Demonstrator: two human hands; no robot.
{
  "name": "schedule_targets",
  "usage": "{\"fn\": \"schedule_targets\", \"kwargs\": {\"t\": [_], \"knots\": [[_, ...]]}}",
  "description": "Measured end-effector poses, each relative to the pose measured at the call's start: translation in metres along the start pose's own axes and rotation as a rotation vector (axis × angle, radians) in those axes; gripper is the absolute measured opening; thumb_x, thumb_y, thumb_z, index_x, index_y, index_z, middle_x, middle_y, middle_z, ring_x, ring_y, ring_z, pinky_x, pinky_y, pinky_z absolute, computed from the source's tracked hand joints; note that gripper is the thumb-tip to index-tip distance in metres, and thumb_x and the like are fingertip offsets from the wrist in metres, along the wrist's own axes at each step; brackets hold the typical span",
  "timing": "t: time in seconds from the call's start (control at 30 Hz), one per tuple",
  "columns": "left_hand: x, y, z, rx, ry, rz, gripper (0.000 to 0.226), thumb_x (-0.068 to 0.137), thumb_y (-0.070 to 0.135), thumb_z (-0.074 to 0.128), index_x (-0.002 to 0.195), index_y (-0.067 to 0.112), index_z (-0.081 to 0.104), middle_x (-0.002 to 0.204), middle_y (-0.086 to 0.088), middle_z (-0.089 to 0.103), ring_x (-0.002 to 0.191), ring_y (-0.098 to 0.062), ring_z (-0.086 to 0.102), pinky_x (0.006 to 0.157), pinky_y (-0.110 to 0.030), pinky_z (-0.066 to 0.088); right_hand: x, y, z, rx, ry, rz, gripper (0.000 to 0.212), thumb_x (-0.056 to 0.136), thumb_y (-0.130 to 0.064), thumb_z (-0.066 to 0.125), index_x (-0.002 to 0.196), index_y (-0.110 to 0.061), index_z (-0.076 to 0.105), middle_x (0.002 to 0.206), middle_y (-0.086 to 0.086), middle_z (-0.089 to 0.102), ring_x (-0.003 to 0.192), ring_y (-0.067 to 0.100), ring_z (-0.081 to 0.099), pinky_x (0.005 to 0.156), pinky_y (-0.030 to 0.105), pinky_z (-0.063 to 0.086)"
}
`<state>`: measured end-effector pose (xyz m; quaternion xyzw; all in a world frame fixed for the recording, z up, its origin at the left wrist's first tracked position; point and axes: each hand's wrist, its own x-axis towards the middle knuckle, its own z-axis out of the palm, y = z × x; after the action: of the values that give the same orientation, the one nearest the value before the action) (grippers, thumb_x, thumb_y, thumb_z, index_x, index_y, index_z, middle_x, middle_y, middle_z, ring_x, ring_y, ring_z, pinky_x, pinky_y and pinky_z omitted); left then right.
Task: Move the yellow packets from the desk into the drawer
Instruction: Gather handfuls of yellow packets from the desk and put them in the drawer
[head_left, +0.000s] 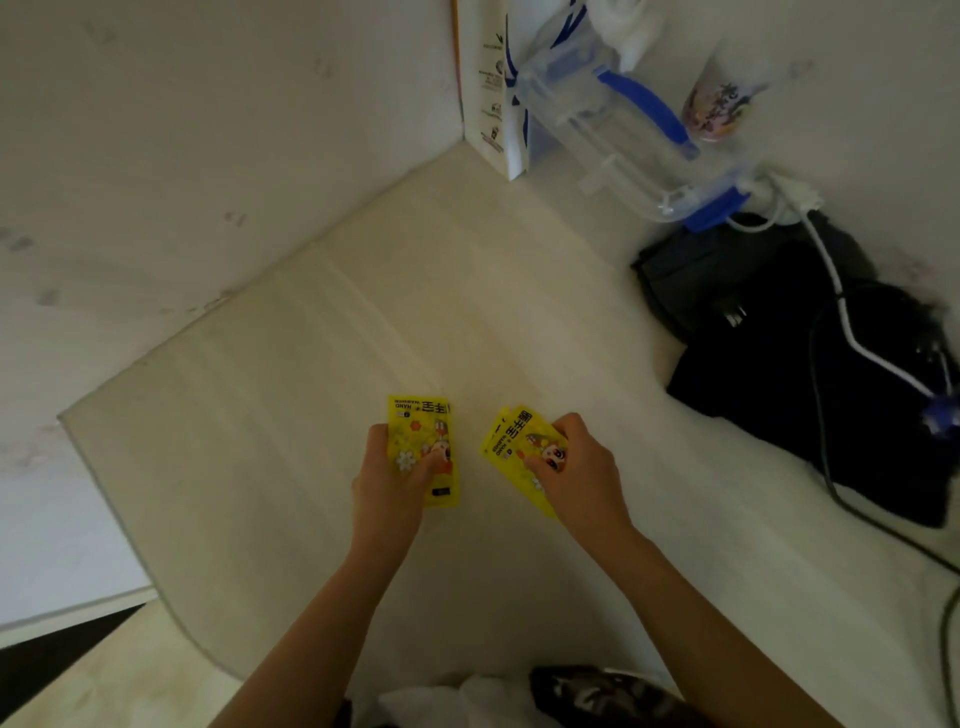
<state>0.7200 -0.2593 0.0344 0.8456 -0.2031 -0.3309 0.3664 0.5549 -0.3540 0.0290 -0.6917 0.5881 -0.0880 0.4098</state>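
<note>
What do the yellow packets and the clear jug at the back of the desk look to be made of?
Yellow hand-warmer packets: apparently glossy printed plastic film, thin and flat, with slight sheen; it could be coated paper. Clear jug: likely rigid transparent plastic, see-through walls with a solid blue handle, though blur leaves glass possible.

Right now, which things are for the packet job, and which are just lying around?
For the job:
- yellow packet in the left hand
- yellow packets in the right hand
- desk

Just lying about:
- clear plastic box
- black bag
- white cable
- patterned cup
</note>
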Motion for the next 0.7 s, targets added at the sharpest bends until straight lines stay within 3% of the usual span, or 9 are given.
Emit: {"fn": "schedule_targets", "kwargs": {"t": [0.17, 0.43, 0.57, 0.7], "knots": [[-0.022, -0.03, -0.026, 0.021, -0.089, 0.09, 0.029, 0.081, 0.033, 0.073, 0.095, 0.024, 0.05, 0.086, 0.006, 0.07, 0.076, -0.015, 0.068, 0.065, -0.034, 0.053, -0.053, 0.005, 0.018, 0.034, 0.122, 0.047, 0.029, 0.082, -0.035, 0.07, 0.089, -0.023, 0.044, 0.082, -0.003, 0.062, 0.072, 0.02, 0.06, 0.057, 0.03, 0.043], [-0.078, -0.088, -0.075, 0.061, -0.22, 0.232, 0.033, 0.078, 0.027, 0.076, 0.098, 0.027, 0.048, 0.085, 0.015, 0.067, 0.075, -0.007, 0.067, 0.069, -0.036, 0.056, -0.165, 0.004, 0.067, 0.127, 0.228, 0.148, 0.031, 0.081, -0.032, 0.072, 0.09, -0.022, 0.044, 0.083, -0.003, 0.061, 0.072, 0.02, 0.057, 0.059, 0.027, 0.037], [-0.109, -0.095, -0.083, 0.098, -0.32, 0.3, 0.044, 0.077, 0.024, 0.077, 0.104, 0.034, 0.043, 0.085, 0.018, 0.063, 0.078, -0.004, 0.064, 0.068, -0.03, 0.05, -0.217, 0.011, 0.07, 0.213, 0.343, 0.22, 0.031, 0.08, -0.032, 0.072, 0.089, -0.022, 0.045, 0.076, -0.006, 0.06, 0.07, 0.019, 0.06, 0.055, 0.029, 0.045], [-0.141, -0.102, -0.078, 0.135, -0.426, 0.364, 0.041, 0.077, 0.029, 0.077, 0.105, 0.032, 0.048, 0.087, 0.017, 0.065, 0.081, -0.004, 0.064, 0.069, -0.03, 0.051, -0.272, 0.031, 0.071, 0.307, 0.45, 0.34, 0.029, 0.081, -0.029, 0.073, 0.091, -0.019, 0.048, 0.071, -0.015, 0.054, 0.064, 0.004, 0.054, 0.048, 0.014, 0.035]]}}
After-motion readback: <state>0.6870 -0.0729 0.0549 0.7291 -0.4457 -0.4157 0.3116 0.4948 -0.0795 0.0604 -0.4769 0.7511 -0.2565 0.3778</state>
